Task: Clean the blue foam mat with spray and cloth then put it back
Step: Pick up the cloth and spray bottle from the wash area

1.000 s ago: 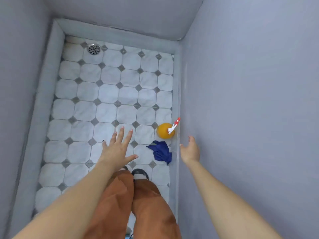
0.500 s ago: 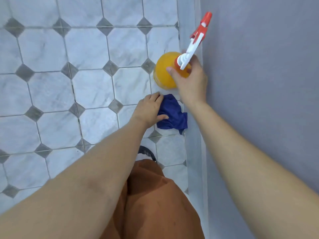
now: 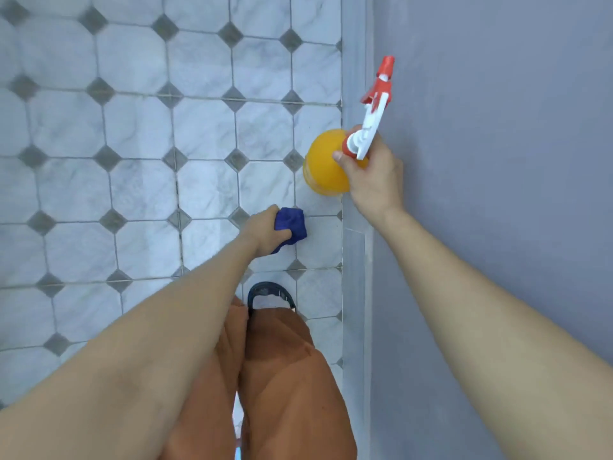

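Observation:
My right hand grips the neck of an orange spray bottle, whose white and red trigger head points up along the wall. The bottle is close to the floor by the wall; whether it touches the tiles I cannot tell. My left hand is closed on a bunched dark blue cloth, just above or on the tiled floor. No blue foam mat is in view.
The floor is white marble tile with grey diamond insets. A grey wall with a pale skirting strip runs along the right. My orange-trousered legs and a dark sandal are below my hands.
Both open hands came down from a standing view. The right hand took the spray bottle by the neck. The left hand closed on the cloth and bunched it up.

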A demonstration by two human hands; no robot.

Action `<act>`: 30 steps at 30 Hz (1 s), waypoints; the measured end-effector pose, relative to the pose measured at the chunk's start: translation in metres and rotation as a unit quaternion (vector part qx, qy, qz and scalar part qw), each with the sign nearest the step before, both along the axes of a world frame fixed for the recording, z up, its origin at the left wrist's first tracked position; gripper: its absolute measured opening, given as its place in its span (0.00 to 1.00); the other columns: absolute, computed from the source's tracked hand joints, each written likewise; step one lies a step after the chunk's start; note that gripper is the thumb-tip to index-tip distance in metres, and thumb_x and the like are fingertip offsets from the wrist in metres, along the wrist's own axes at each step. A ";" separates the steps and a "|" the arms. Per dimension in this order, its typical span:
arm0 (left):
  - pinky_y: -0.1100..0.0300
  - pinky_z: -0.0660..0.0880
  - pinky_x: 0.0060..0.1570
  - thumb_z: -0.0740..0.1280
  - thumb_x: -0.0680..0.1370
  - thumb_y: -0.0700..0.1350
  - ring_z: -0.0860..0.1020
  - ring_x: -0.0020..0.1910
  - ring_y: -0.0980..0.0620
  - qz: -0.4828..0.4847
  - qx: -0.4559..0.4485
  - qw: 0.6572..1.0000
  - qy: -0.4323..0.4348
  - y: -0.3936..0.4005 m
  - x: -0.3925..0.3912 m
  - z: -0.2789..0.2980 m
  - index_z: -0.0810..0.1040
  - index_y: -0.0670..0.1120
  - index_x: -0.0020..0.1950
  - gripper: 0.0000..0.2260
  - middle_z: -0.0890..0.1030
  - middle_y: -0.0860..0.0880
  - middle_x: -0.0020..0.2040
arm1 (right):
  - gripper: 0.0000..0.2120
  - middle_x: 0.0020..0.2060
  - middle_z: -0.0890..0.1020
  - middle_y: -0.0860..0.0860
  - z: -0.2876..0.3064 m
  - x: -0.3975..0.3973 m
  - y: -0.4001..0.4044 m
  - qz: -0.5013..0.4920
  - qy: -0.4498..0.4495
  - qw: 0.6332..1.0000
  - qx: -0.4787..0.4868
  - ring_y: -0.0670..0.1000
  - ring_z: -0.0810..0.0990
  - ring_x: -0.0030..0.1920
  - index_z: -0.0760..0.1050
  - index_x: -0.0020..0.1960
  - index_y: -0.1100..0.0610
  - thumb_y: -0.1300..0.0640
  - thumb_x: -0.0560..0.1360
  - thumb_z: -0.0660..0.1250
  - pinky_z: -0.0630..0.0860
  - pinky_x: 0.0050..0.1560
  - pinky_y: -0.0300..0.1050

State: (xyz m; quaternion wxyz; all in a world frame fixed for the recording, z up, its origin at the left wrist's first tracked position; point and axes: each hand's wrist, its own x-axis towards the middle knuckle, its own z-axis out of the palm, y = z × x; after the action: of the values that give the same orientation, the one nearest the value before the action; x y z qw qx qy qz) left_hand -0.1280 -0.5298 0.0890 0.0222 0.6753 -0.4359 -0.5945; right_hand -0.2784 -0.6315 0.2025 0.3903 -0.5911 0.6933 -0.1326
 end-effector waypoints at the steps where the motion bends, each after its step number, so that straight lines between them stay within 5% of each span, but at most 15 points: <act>1: 0.56 0.66 0.38 0.66 0.74 0.43 0.73 0.43 0.44 0.048 0.009 0.999 0.008 -0.004 0.019 0.029 0.69 0.41 0.49 0.09 0.76 0.42 0.45 | 0.15 0.45 0.78 0.46 0.025 0.008 -0.004 0.001 -0.001 1.000 0.008 0.50 0.76 0.47 0.75 0.60 0.55 0.54 0.75 0.70 0.70 0.45 0.39; 7: 0.58 0.71 0.39 0.65 0.72 0.38 0.75 0.44 0.46 0.294 0.006 0.952 0.084 -0.052 0.141 0.249 0.71 0.44 0.52 0.09 0.77 0.43 0.48 | 0.14 0.48 0.81 0.47 0.223 0.071 -0.052 0.032 -0.042 0.999 0.011 0.52 0.79 0.51 0.76 0.60 0.50 0.55 0.75 0.70 0.73 0.50 0.44; 10: 0.61 0.73 0.42 0.62 0.73 0.33 0.78 0.47 0.49 0.340 -0.021 0.934 0.110 -0.086 0.204 0.384 0.65 0.59 0.64 0.27 0.79 0.48 0.53 | 0.13 0.49 0.83 0.47 0.338 0.111 -0.087 0.043 -0.056 0.997 -0.017 0.52 0.80 0.53 0.76 0.58 0.48 0.54 0.74 0.71 0.73 0.50 0.44; 16: 0.56 0.75 0.46 0.69 0.58 0.40 0.80 0.48 0.45 0.366 -0.158 0.909 0.119 -0.152 0.323 0.608 0.82 0.51 0.49 0.20 0.84 0.43 0.51 | 0.10 0.44 0.82 0.46 0.549 0.195 -0.162 0.063 -0.104 0.984 -0.131 0.49 0.79 0.47 0.76 0.51 0.47 0.58 0.74 0.73 0.69 0.42 0.26; 19: 0.48 0.75 0.55 0.79 0.53 0.50 0.81 0.52 0.41 0.401 -0.203 0.883 0.137 -0.194 0.371 0.671 0.83 0.47 0.50 0.26 0.84 0.41 0.52 | 0.12 0.43 0.81 0.48 0.623 0.232 -0.199 0.048 -0.140 0.975 -0.164 0.49 0.77 0.46 0.76 0.56 0.48 0.57 0.74 0.72 0.68 0.38 0.33; 21: 0.47 0.75 0.54 0.78 0.60 0.58 0.80 0.51 0.40 0.425 -0.211 0.861 0.183 -0.224 0.390 0.709 0.81 0.40 0.54 0.30 0.82 0.38 0.53 | 0.13 0.45 0.81 0.49 0.655 0.253 -0.229 0.048 -0.164 0.969 -0.180 0.50 0.78 0.48 0.76 0.58 0.51 0.58 0.75 0.71 0.67 0.40 0.39; 25: 0.56 0.75 0.42 0.67 0.78 0.40 0.80 0.35 0.48 0.509 -0.257 0.799 0.189 -0.291 0.410 0.775 0.79 0.35 0.54 0.09 0.82 0.36 0.48 | 0.11 0.45 0.80 0.50 0.693 0.287 -0.296 0.059 -0.158 0.964 -0.208 0.54 0.78 0.47 0.75 0.57 0.55 0.58 0.75 0.70 0.68 0.39 0.42; 28: 0.53 0.74 0.43 0.61 0.78 0.32 0.78 0.40 0.46 0.523 -0.240 0.799 0.177 -0.339 0.428 0.790 0.74 0.34 0.63 0.13 0.80 0.39 0.49 | 0.11 0.46 0.80 0.50 0.703 0.303 -0.345 0.063 -0.159 0.963 -0.208 0.53 0.77 0.48 0.74 0.57 0.54 0.57 0.76 0.69 0.69 0.41 0.44; 30: 0.52 0.74 0.39 0.58 0.77 0.31 0.76 0.39 0.45 0.514 -0.192 0.813 0.195 -0.367 0.439 0.800 0.73 0.33 0.60 0.12 0.78 0.41 0.43 | 0.10 0.47 0.80 0.49 0.707 0.314 -0.377 0.072 -0.155 0.965 -0.198 0.52 0.77 0.48 0.73 0.57 0.53 0.57 0.76 0.68 0.69 0.42 0.44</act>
State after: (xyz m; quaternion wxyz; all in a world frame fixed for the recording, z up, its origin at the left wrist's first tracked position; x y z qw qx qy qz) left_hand 0.3107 -0.8967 0.8889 0.5382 0.6528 -0.1170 -0.5201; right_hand 0.0358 -1.0087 0.9094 0.3769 -0.6770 0.5399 -0.3290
